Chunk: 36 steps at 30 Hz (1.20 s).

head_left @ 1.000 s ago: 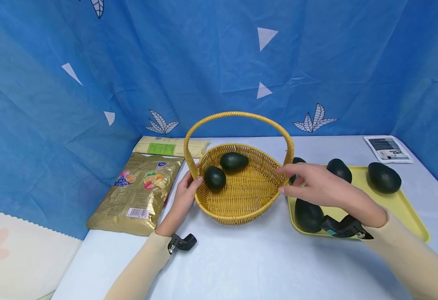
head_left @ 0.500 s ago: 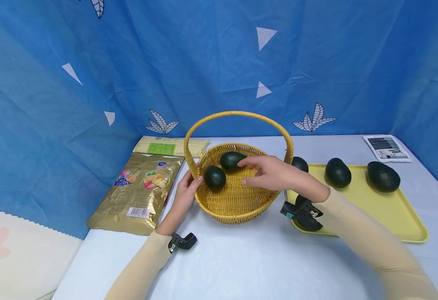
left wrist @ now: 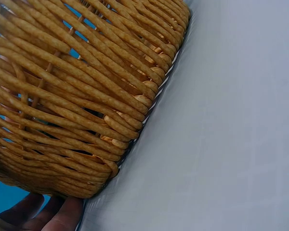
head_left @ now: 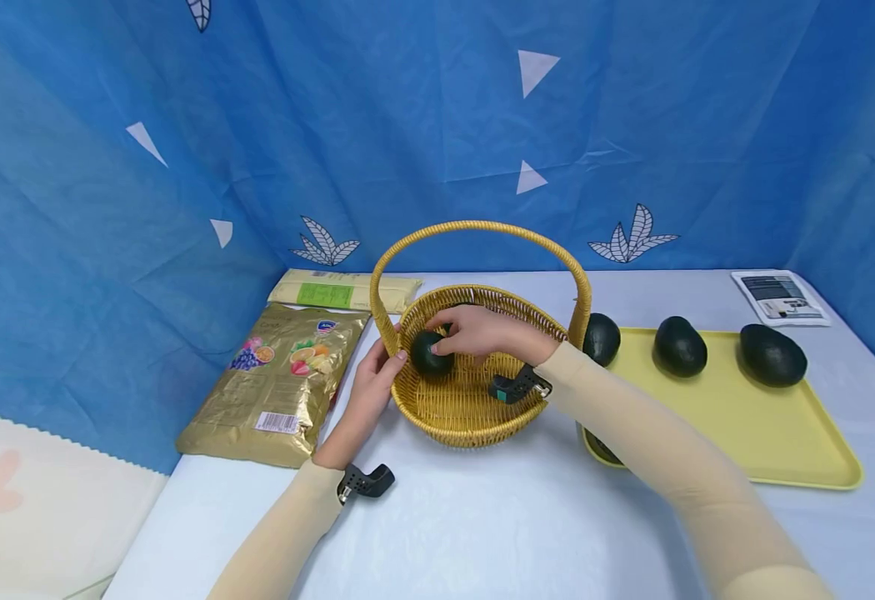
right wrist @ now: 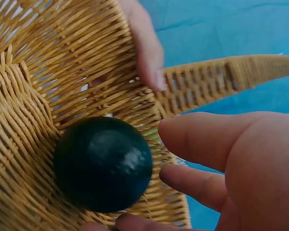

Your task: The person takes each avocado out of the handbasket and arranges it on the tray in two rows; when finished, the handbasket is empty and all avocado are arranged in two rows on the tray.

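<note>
A yellow wicker basket with a tall arched handle stands mid-table. My left hand grips its left side, thumb over the rim and fingers against the outer weave. Inside sits a dark green avocado, seen close in the right wrist view as a round end. My right hand reaches into the basket with fingers spread around this avocado. In the right wrist view a gap separates the thumb from the fruit; contact by the other fingers is unclear. A second avocado behind the right hand is mostly hidden.
To the right, a yellow tray carries several avocados, one mostly covered by my right sleeve. A gold candy bag and a pale yellow packet lie left of the basket. A white printed packet lies at the back right.
My right hand has moved left from the basket's right rim, past the rear avocado, to the left avocado. The left hand stays on the rim and the basket has barely moved.
</note>
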{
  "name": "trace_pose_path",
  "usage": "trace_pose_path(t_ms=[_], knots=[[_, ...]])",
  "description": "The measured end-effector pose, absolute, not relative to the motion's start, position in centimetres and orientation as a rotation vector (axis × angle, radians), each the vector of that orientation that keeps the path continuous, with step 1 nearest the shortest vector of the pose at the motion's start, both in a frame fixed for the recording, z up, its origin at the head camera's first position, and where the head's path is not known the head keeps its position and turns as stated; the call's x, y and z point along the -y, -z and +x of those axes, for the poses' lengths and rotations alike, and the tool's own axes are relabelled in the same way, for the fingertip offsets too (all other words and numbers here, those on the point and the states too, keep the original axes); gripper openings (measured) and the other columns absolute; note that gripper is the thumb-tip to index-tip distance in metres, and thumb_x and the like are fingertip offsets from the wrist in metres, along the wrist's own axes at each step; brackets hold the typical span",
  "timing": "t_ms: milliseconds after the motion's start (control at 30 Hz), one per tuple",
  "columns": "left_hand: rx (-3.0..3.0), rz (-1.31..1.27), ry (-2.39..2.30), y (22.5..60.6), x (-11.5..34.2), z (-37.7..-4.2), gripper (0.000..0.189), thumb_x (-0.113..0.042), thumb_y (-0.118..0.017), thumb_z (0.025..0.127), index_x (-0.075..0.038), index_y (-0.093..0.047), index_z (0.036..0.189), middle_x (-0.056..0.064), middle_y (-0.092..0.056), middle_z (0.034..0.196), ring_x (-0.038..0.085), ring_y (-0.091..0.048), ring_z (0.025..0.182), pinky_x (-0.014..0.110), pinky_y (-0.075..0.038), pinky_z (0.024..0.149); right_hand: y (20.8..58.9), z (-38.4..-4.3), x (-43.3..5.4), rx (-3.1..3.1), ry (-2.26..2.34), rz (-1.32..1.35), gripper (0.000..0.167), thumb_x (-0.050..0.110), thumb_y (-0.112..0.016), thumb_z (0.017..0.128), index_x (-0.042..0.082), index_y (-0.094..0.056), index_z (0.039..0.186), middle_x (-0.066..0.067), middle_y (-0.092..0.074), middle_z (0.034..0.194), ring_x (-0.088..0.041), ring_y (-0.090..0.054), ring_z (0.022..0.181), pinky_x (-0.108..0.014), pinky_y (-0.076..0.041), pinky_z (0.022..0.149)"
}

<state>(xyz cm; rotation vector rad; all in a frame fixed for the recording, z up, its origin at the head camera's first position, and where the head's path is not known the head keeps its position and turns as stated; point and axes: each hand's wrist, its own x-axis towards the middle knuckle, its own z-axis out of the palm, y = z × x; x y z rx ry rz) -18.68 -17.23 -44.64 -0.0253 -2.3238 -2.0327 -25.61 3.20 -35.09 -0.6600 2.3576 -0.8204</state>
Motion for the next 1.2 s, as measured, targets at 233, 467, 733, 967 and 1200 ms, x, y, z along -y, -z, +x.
trace_pose_path(t_ms=[233,467,733,967,1200], knots=[[2.329,-0.019,2.034,44.6,17.2,-18.7,0.052,-0.019,-0.051,0.106,-0.014,-0.04,0.156,0.014,-0.046,0.157,0.03,-0.047,0.143,0.05,-0.04,0.119,35.8,-25.9,-1.2,-2.44,0.718,-0.695,0.045,0.031,-0.061,0.102,0.021,-0.057,0.145,-0.011,-0.063,0.139,-0.015,-0.051,0.05,-0.032,-0.053,0.056],[2.329,-0.01,2.025,44.6,17.2,-18.7,0.051,-0.017,-0.051,0.105,-0.014,-0.041,0.155,0.014,-0.047,0.155,0.029,-0.048,0.141,0.048,-0.042,0.117,36.0,-25.6,-0.4,-2.482,0.67,-0.747,0.038,0.029,-0.066,0.098,0.017,-0.06,0.134,-0.011,-0.066,0.126,-0.014,-0.057,0.059,-0.026,-0.048,0.056],[2.321,-0.022,2.039,44.6,17.2,-18.7,0.051,-0.016,-0.052,0.105,-0.013,-0.042,0.155,0.016,-0.048,0.154,0.029,-0.049,0.14,0.044,-0.045,0.115,36.8,-25.8,-0.5,-2.368,0.754,-0.724,0.046,0.026,-0.066,0.098,0.021,-0.055,0.142,-0.013,-0.057,0.144,-0.021,-0.067,0.079,-0.036,-0.062,0.066],[2.323,-0.043,2.045,44.7,17.3,-18.8,0.052,-0.017,-0.051,0.105,-0.015,-0.04,0.156,0.014,-0.046,0.157,0.029,-0.046,0.144,0.049,-0.04,0.118,36.9,-25.6,-0.6,-2.346,0.758,-0.739,0.055,0.027,-0.067,0.096,0.022,-0.052,0.149,-0.014,-0.053,0.149,-0.023,-0.069,0.096,-0.034,-0.062,0.065],[2.306,-0.05,2.05,44.7,17.2,-18.7,0.053,-0.016,-0.051,0.105,-0.013,-0.039,0.157,0.013,-0.043,0.16,0.03,-0.043,0.147,0.049,-0.038,0.12,37.0,-25.4,-0.8,-2.362,0.76,-0.76,0.056,0.027,-0.069,0.095,0.023,-0.053,0.148,-0.015,-0.054,0.148,-0.022,-0.069,0.09,-0.034,-0.062,0.065]])
